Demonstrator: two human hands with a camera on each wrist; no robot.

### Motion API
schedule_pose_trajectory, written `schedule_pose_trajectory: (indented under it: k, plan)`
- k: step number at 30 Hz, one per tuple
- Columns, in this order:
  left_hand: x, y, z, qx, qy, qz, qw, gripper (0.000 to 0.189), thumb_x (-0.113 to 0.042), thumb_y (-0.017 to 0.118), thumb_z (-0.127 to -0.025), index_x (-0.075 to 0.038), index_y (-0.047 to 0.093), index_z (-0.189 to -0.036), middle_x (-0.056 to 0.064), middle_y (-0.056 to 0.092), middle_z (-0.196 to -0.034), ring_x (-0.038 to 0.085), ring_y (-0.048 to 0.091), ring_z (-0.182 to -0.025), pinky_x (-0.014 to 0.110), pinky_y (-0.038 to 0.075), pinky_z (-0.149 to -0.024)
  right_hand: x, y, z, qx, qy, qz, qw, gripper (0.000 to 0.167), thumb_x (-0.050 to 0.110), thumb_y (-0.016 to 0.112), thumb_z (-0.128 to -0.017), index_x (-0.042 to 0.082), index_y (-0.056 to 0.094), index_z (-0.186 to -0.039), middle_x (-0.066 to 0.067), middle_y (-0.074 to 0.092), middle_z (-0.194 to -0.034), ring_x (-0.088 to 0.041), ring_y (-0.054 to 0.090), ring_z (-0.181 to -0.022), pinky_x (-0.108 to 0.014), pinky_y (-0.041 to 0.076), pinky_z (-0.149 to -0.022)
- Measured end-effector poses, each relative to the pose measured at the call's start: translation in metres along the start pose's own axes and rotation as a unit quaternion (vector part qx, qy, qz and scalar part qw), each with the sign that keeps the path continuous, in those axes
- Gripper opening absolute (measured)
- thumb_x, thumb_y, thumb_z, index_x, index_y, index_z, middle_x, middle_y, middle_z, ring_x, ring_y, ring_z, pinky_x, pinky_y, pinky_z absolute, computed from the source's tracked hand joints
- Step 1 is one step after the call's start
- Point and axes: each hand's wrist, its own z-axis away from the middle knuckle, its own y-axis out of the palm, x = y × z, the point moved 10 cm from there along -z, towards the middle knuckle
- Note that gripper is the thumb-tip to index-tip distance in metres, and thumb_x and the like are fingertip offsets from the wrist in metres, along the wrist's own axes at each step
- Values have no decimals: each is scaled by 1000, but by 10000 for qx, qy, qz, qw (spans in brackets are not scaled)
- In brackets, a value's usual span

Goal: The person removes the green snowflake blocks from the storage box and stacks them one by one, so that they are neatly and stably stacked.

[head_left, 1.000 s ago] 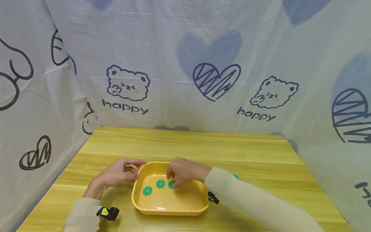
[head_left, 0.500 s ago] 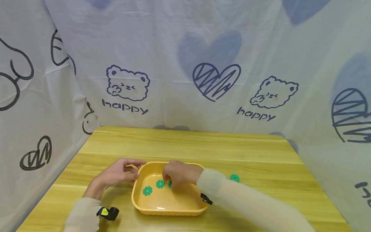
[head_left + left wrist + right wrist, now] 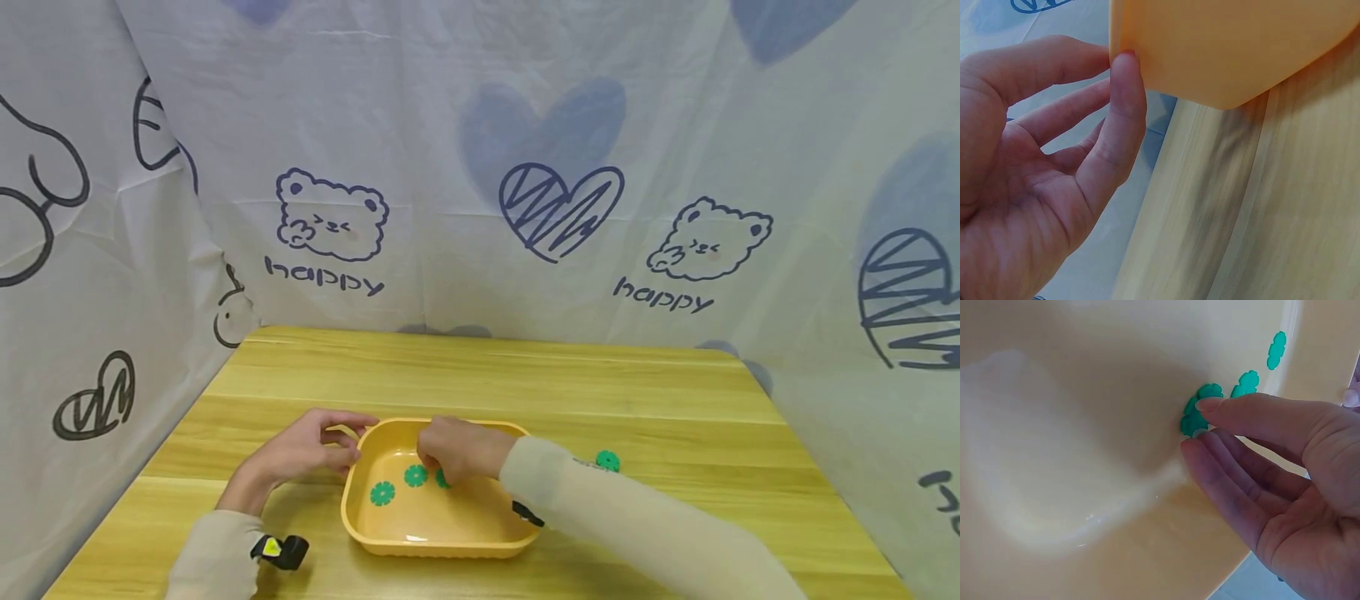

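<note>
A yellow plastic tray with rounded corners holds three green notched discs, like interlocking snowflake pieces. Gripping its far left corner is my left hand; in the left wrist view two fingertips meet at the tray's edge. My right hand reaches down into the tray and pinches the rightmost green disc between thumb and fingers, low over the tray floor. To its left lie the middle disc and the left disc, flat on the bottom. My right hand partly hides the pinched disc.
Another green disc lies on the wooden table right of the tray, just beyond my right sleeve. A white cloth with bears and hearts hangs behind the table and along both sides.
My right hand has shifted slightly left inside the tray, with its sleeve, uncovering more of the disc on the table. My left hand and the tray have stayed put.
</note>
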Motion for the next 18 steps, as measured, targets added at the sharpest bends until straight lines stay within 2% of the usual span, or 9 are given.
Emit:
schedule_pose_trajectory:
  k: [4,9,14,18]
  plan:
    - [-1,0,0,9,52,-11,10000,55,-2,67,-92,14,50,-143,31,57,-123,17,69,-93,37,66,-76,1,1,0,94,-3,79,9999,45,-9,76,-79,17,45,-58,7,39,-63,-9,33,-62,-15,27,-51]
    - [-1,1,0,2,49,45,10000,56,-2,68,-92,14,50,-143,32,57,-123,17,69,-93,37,66,-76,-1,4,2,301,110,48,9995,46,-8,74,-82,17,41,-60,5,33,-63,-10,30,-62,-18,24,-51]
    - [0,0,0,12,72,49,10000,57,-1,67,-92,14,49,-144,33,56,-123,16,68,-93,37,66,-76,-4,7,5,475,290,46,9984,39,-1,78,-85,16,49,-65,6,40,-65,-9,34,-62,-17,30,-52]
    - [0,0,0,21,92,56,9999,57,-1,67,-92,14,49,-143,33,57,-122,15,68,-92,37,66,-76,-3,7,5,504,235,36,9984,36,1,79,-85,15,53,-65,6,44,-64,-8,36,-60,-16,31,-51]
